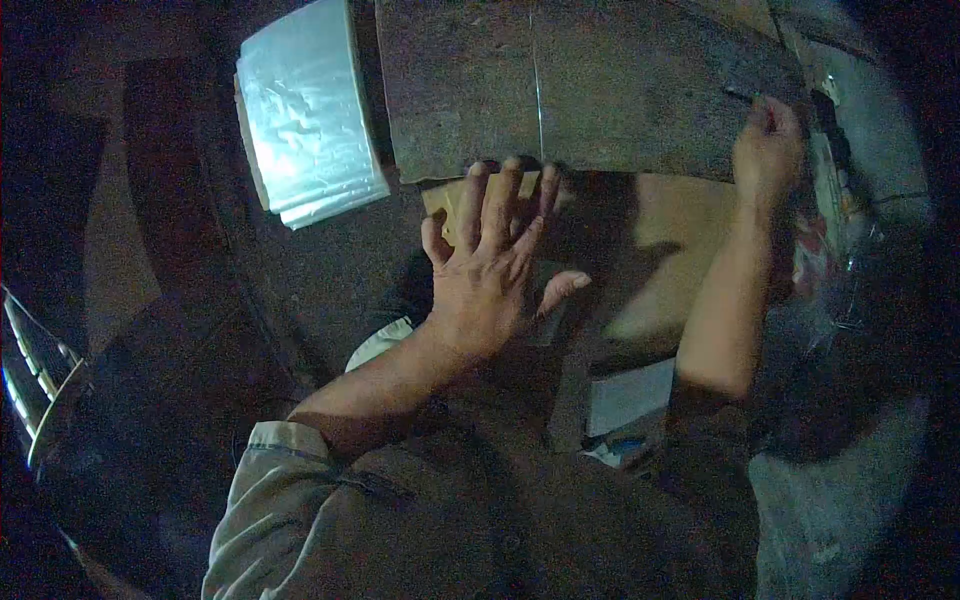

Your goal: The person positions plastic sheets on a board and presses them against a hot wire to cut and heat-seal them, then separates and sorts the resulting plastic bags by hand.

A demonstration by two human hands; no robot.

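My left hand (482,275) is open, its fingers spread. The fingertips reach the near edge of a dark, worn flat board (455,90), and the thumb points to the right. At the board's right end, my right hand (770,150) is closed in a pinch. A thin dark stick-like thing (738,95) pokes out from its fingers; its kind is too small and dim to make out. Between the hands, a thin bright line (538,80) runs down the board to its near edge. Whether it is a strand or a gap, I cannot tell.
A stack of shiny clear plastic sheets or bags (310,110) lies left of the board. Below the board's edge is a tan cardboard-like surface (690,225). A pale flat box-like thing (632,398) sits lower down. Crumpled clear plastic (830,240) lies at right.
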